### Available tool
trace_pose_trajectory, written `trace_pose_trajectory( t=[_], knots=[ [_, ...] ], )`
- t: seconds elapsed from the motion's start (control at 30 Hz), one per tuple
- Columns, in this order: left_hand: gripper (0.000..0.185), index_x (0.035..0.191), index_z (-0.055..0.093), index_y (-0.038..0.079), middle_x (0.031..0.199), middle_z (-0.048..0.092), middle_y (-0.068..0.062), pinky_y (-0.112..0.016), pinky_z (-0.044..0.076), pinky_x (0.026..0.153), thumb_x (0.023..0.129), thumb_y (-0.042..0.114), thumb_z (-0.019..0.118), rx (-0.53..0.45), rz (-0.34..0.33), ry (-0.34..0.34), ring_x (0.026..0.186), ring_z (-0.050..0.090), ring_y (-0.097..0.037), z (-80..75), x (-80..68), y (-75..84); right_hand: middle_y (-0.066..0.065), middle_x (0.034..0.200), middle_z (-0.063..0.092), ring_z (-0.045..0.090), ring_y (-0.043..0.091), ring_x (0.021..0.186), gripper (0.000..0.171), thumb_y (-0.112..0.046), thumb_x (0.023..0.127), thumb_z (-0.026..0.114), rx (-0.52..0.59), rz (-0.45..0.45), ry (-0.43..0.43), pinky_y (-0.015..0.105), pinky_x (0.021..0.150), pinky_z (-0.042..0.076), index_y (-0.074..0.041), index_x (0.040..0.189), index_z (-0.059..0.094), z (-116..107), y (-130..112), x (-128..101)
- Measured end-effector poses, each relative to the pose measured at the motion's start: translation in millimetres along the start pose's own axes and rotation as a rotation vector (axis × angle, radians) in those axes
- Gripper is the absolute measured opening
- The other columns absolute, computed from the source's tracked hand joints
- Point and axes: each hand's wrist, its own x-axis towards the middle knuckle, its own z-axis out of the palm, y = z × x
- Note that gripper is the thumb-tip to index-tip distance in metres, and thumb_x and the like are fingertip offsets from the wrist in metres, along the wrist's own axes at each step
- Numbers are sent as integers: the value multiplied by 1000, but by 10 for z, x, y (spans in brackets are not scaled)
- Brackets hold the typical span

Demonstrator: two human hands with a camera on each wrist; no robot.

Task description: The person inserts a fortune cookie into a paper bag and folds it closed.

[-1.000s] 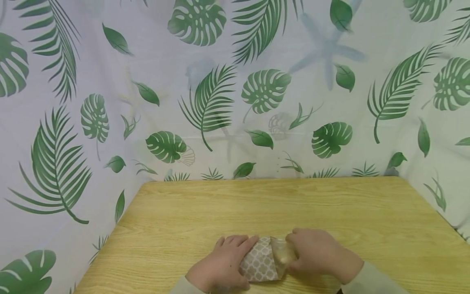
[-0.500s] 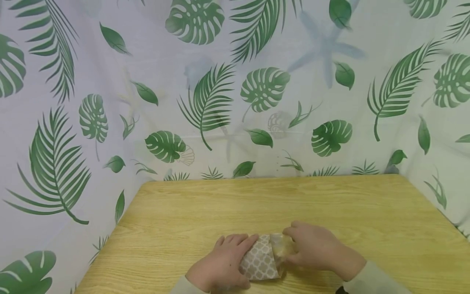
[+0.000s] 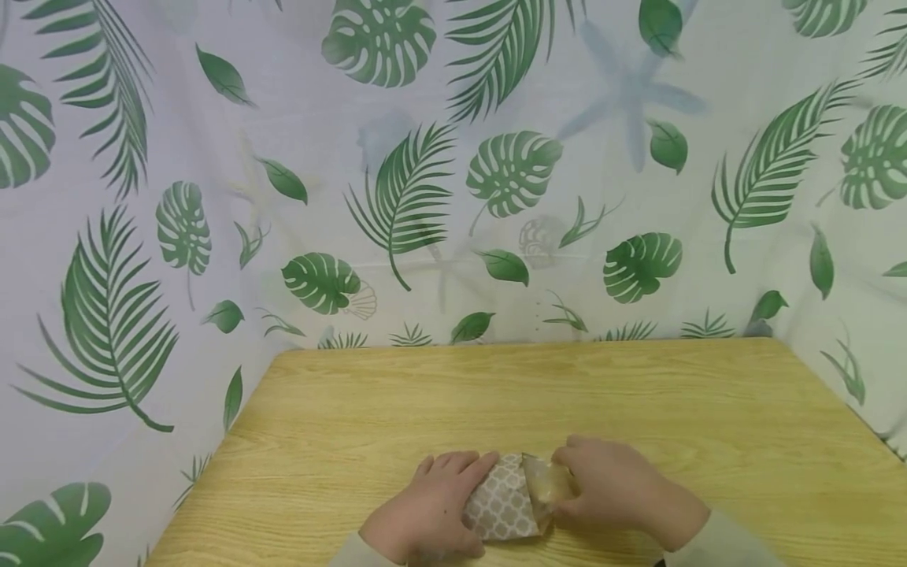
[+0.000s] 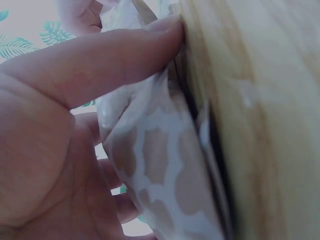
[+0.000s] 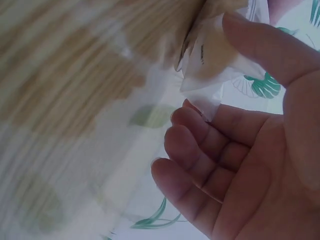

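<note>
A beige paper bag [image 3: 501, 504] with a white lattice print lies on its side on the table, its mouth toward the right. My left hand [image 3: 432, 508] grips the bag's left part, fingers along the far edge and thumb along the near edge. In the left wrist view, the thumb presses on the creased paper [image 4: 155, 150]. At the mouth, my right hand [image 3: 620, 488] pinches a clear plastic packet [image 3: 551, 482] with something pale tan inside. The right wrist view shows the packet [image 5: 212, 52] between thumb and forefinger, the other fingers curled loosely below. Part of the packet is hidden by the bag.
The wood-grain table [image 3: 453, 394] stretches behind and to both sides of the hands. A white cloth [image 3: 439, 315] printed with green leaves hangs around its back and sides.
The right hand shifts slightly away from me, then back, keeping its fingers at the packet in the bag's mouth. The left hand and the bag stay almost still.
</note>
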Motion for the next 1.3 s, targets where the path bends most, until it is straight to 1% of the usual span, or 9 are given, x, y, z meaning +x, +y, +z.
trace_pose_trajectory(
  t=[0.13, 0.3, 0.53, 0.77, 0.9, 1.03, 1.13, 1.23, 1.3],
  knots=[
    [107, 160, 27, 36, 158, 35, 5, -61, 20, 116, 72, 35, 88, 3, -2, 2, 146, 28, -20, -1, 1, 5, -5, 96, 60, 58, 13, 81, 58, -47, 73, 84, -21, 4, 10, 42, 72, 55, -10, 115, 71, 24, -15, 14],
    [108, 160, 26, 36, 159, 34, 5, -61, 20, 117, 72, 34, 88, 9, 3, 2, 147, 28, -20, 2, -6, 2, -5, 95, 59, 56, 12, 79, 56, -47, 72, 85, -35, 22, 25, 39, 69, 54, -11, 112, 72, 31, -32, 35],
    [105, 160, 26, 36, 158, 34, 5, -61, 19, 117, 74, 33, 86, -2, -6, 0, 147, 27, -21, -16, -17, 2, -7, 90, 57, 54, 11, 75, 61, -58, 69, 84, -33, -37, 37, 37, 65, 52, -11, 106, 72, 33, -119, 65],
    [106, 160, 26, 37, 158, 34, 5, -61, 21, 117, 73, 35, 86, 3, 1, 0, 147, 28, -21, -1, -5, -12, -9, 90, 55, 52, 9, 74, 63, -55, 71, 84, 3, -84, 20, 34, 64, 50, -9, 112, 71, 112, -136, 97],
    [108, 161, 25, 36, 159, 33, 3, -63, 22, 115, 72, 36, 87, 20, 17, 10, 147, 28, -22, 22, -4, -21, -9, 96, 56, 53, 8, 78, 79, -62, 71, 82, 82, -82, 14, 35, 68, 51, -8, 127, 67, 145, -53, 67],
    [108, 161, 25, 36, 159, 33, 4, -64, 23, 114, 72, 36, 86, 21, 24, 14, 147, 28, -22, 36, 1, -35, -5, 109, 61, 62, 15, 94, 92, -68, 73, 78, 191, -90, -5, 43, 81, 55, -7, 139, 59, 109, 71, -12],
    [108, 161, 24, 36, 159, 33, 4, -63, 23, 115, 73, 35, 86, 7, 29, 5, 147, 28, -22, 35, 8, -42, -1, 112, 63, 63, 22, 101, 83, -60, 79, 79, 235, -83, -14, 48, 85, 54, -6, 138, 59, 61, 159, -72],
    [107, 161, 24, 36, 159, 33, 4, -63, 22, 115, 74, 34, 85, -5, 31, -1, 147, 28, -22, 34, 13, -40, -2, 109, 65, 63, 17, 93, 72, -52, 82, 80, 247, -81, -15, 44, 79, 54, -6, 135, 61, 29, 223, -112],
    [106, 161, 24, 36, 159, 33, 4, -62, 21, 116, 75, 33, 85, -13, 28, -4, 147, 28, -21, 31, 10, -38, -3, 107, 65, 61, 13, 88, 71, -49, 83, 81, 268, -82, -15, 41, 76, 53, -5, 135, 61, 28, 235, -122]
  ],
)
